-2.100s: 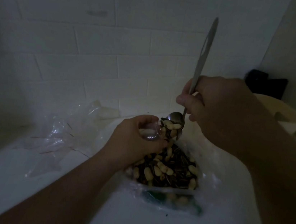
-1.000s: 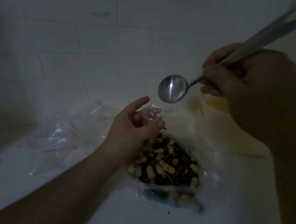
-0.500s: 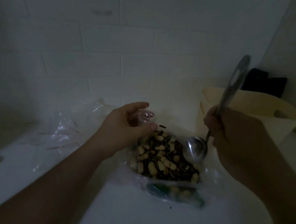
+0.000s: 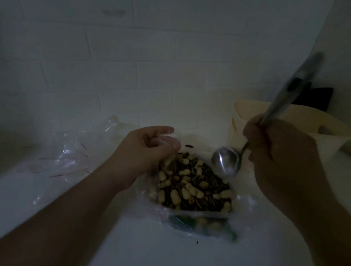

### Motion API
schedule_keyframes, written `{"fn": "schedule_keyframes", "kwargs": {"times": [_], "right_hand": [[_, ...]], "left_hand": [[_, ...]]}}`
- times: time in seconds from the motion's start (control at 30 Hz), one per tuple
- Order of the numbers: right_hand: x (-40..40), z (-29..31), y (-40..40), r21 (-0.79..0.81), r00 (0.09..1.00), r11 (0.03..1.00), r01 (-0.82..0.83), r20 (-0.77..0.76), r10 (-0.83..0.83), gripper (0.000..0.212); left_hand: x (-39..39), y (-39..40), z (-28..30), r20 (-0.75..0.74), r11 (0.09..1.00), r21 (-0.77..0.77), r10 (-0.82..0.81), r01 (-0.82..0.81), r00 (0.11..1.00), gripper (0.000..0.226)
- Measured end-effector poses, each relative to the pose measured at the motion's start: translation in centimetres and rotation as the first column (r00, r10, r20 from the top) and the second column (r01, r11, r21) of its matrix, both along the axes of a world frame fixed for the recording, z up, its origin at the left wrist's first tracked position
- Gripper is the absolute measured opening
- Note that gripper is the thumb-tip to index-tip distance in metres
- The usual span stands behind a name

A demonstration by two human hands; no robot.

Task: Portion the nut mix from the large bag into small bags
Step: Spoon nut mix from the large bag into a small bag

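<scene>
The left hand (image 4: 145,149) pinches a small clear bag (image 4: 165,140) at the large bag's (image 4: 183,217) far-left rim, while the right hand (image 4: 278,155) grips a metal spoon (image 4: 226,160), its bowl bare just above the mix. The nut mix (image 4: 192,186), pale peanuts among dark striped seeds, fills the open clear bag on the white tabletop (image 4: 153,259). Crumpled plastic (image 4: 73,153) lies left; a cream tub (image 4: 293,128) stands behind.

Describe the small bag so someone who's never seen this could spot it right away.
Find the open large bag of nut mix on the white counter. Just above its left edge, the left hand pinches the small bag: tiny, clear and crumpled, unlike the loose plastic lying flat further left.
</scene>
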State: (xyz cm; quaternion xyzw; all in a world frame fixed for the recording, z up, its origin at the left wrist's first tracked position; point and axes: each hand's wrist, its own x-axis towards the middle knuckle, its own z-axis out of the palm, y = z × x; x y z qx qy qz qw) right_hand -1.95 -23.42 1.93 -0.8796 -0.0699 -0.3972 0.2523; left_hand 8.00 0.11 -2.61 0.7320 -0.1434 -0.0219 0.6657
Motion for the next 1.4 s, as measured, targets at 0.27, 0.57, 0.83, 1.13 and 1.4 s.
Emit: {"fn": "schedule_keyframes", "kwargs": {"times": [0.27,0.57,0.83,1.13,1.4], "right_hand": [[2.4,-2.7,1.3,0.312,0.999,0.949,-0.054,0.026,0.048,0.017],[3.5,-3.5,2.5,0.286,0.987,0.953,-0.097,-0.098,0.13,0.022],[2.8,-2.9,2.4,0.292,0.987,0.952,-0.098,-0.093,0.13,0.02],[0.9,-1.4,0.3,0.235,0.995,0.967,-0.097,-0.008,0.102,0.02],[-1.6,1.4,0.3,0.003,0.972,0.998,0.055,-0.227,-0.053,0.046]], "left_hand": [[-0.2,-0.1,0.1,-0.009,1.0,-0.007,-0.008,0.008,1.0,0.041],[-0.4,-0.1,0.1,0.004,1.0,-0.018,-0.007,0.007,1.0,0.04],[-0.5,-0.1,0.2,-0.002,0.999,-0.045,-0.013,0.013,1.0,0.038],[-0.2,0.2,0.0,0.009,0.998,-0.044,-0.05,0.051,0.999,0.047],[-0.1,0.0,-0.3,0.02,0.998,-0.04,-0.046,0.047,0.999,0.051]]}}
